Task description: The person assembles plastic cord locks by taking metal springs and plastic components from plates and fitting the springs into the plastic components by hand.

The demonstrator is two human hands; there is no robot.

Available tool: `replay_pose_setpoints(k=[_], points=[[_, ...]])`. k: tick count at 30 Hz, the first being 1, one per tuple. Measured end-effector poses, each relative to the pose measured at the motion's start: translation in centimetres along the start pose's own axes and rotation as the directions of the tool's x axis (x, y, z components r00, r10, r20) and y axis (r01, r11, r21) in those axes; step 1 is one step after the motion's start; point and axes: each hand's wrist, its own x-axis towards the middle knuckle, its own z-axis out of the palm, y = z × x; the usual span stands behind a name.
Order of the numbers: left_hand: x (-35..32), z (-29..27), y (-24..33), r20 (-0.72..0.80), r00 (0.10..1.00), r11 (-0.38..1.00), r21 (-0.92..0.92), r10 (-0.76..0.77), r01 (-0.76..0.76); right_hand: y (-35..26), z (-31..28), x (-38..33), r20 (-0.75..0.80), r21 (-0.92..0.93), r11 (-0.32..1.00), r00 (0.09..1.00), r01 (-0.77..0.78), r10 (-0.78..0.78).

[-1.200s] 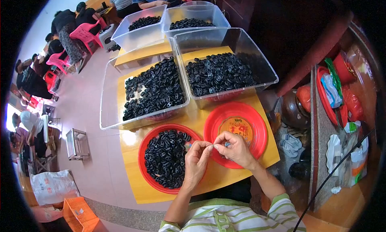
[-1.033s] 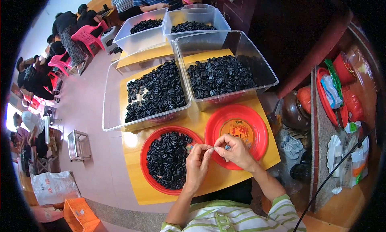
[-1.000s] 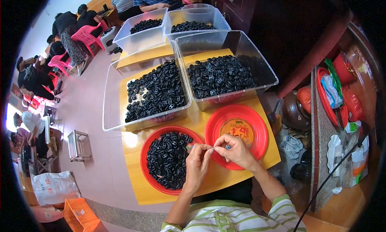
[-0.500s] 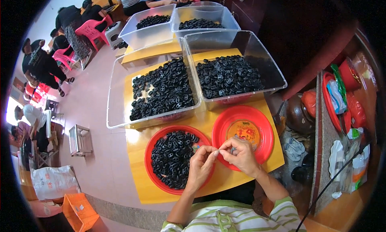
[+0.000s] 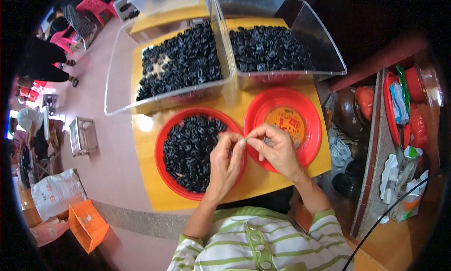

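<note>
My left hand point(image 5: 226, 159) and my right hand point(image 5: 276, 149) meet fingertip to fingertip above the gap between two red basins. Each is closed in a pinch; whatever sits between the fingertips is too small to make out. Under and left of my left hand stands a red basin point(image 5: 161, 163) full of small black two-holed plastic pieces point(image 5: 191, 153). Behind my right hand is a second red basin point(image 5: 314, 144), its patterned yellow-orange bottom showing. Some small greyish bits lie near the right fingers, partly hidden.
Two clear plastic bins point(image 5: 164, 99) point(image 5: 300, 73) with heaps of black pieces stand behind the basins on the yellow table point(image 5: 155, 191). At right, a ledge point(image 5: 371, 167) holds bags and a red tray. A metal stool point(image 5: 82, 137) and orange crate point(image 5: 88, 226) are at left.
The view has tilted down, so bins and basins sit higher in the picture. My hands stay pinched together between the basins.
</note>
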Motion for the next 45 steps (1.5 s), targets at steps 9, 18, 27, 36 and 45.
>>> replay_pose_setpoints(k=[9, 18, 27, 36, 45], points=[[0.3, 0.2, -0.3, 0.290, 0.911, 0.537, -0.738, -0.294, 0.408, 2.0, 0.9, 0.5, 0.036, 0.475, 0.878, 0.999, -0.052, 0.040], [-0.2, 0.4, 0.5, -0.018, 0.975, 0.857, -0.480, -0.222, 0.186, 2.3, 0.4, 0.1, -0.053, 0.326, 0.941, 0.993, -0.085, 0.108], [-0.4, -0.3, -0.6, -0.068, 0.990, 0.991, 0.051, 0.127, -0.124, 1.4, 0.5, -0.5, -0.011, 0.276, 0.960, 0.998, -0.052, 0.057], [0.5, -0.7, -0.7, 0.132, 0.851, 0.786, 0.334, 0.508, -0.521, 1.5, -0.4, -0.4, 0.248, 0.577, 0.705, 0.911, -0.413, 0.331], [-0.5, 0.5, -0.4, 0.027, 0.985, 0.966, 0.191, 0.171, -0.173, 2.4, 0.7, -1.3, -0.142, 0.111, 0.989, 0.987, 0.093, -0.077]])
